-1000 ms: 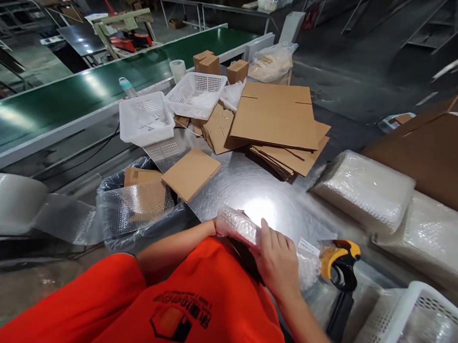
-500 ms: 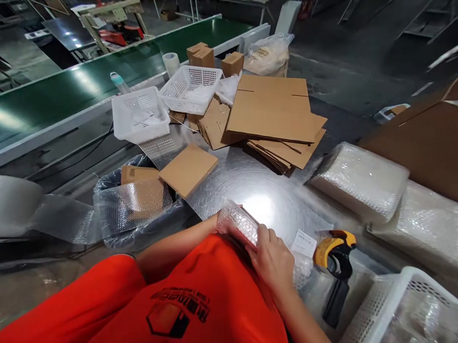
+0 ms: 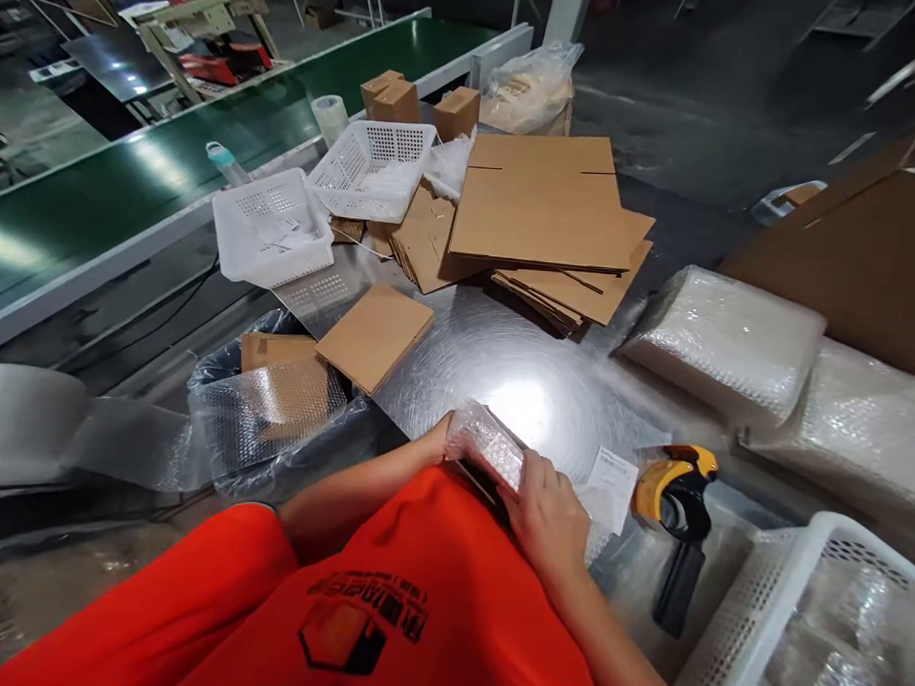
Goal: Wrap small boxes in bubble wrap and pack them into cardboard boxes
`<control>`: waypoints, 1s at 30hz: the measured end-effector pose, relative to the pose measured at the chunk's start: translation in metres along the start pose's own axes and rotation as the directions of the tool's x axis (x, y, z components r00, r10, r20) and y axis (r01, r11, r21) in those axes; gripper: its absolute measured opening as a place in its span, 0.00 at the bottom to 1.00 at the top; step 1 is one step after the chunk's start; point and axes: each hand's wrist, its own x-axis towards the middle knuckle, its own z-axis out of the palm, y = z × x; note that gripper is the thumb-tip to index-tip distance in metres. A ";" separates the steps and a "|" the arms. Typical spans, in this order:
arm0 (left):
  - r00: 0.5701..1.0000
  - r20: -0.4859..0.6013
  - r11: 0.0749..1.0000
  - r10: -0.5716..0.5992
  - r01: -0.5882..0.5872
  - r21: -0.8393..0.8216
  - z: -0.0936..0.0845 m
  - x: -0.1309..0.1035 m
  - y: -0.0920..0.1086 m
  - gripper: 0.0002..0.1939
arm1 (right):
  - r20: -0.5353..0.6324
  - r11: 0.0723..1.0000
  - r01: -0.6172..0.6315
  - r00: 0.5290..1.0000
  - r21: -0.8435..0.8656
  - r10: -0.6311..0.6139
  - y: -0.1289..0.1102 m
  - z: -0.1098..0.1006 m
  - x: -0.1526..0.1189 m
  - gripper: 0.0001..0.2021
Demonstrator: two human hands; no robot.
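Close to my body, over the metal table's near edge, I hold a flat package in bubble wrap [image 3: 488, 442] between both hands. My right hand [image 3: 548, 506] is closed round its right end, fingers on top. At the other end is my left hand [image 3: 437, 440], its fingers mostly hidden behind the bubble wrap. A white printed sheet [image 3: 612, 486] and a loose piece of bubble wrap [image 3: 597, 523] lie just right of my right hand. Farther right rests a yellow and black tape dispenser [image 3: 675, 501].
Cardboard sheets [image 3: 537, 206] are stacked at the table's back, beside two white baskets [image 3: 269, 266]. A bubble wrap roll [image 3: 26, 423] is at left. Large wrapped parcels [image 3: 728, 337] and a basket [image 3: 749, 593] of wrapped items stand right. A green conveyor [image 3: 179, 153] runs behind.
The view has shifted slightly. Both hands still hold the package in nearly the same place, and more of the white printed sheet shows beside my right hand.
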 end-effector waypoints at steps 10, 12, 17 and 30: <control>0.998 -0.062 0.994 -0.007 0.000 -0.111 -0.002 -0.007 -0.001 0.17 | 0.283 0.981 0.136 0.944 0.138 -0.171 0.014 -0.001 0.004 0.31; 0.998 -0.058 0.995 -0.012 0.006 -0.103 -0.002 -0.008 -0.002 0.18 | 0.394 0.976 0.188 0.894 0.105 -0.215 0.024 -0.002 0.002 0.38; 0.999 -0.022 0.998 -0.023 0.022 -0.058 -0.004 -0.007 -0.002 0.21 | 0.450 0.968 0.247 0.871 -0.053 -0.198 0.027 0.007 0.011 0.33; 0.981 -0.036 0.952 0.190 -0.175 0.251 -0.004 -0.003 -0.009 0.25 | 0.635 0.992 0.115 0.771 -0.049 -0.058 0.002 0.035 0.033 0.32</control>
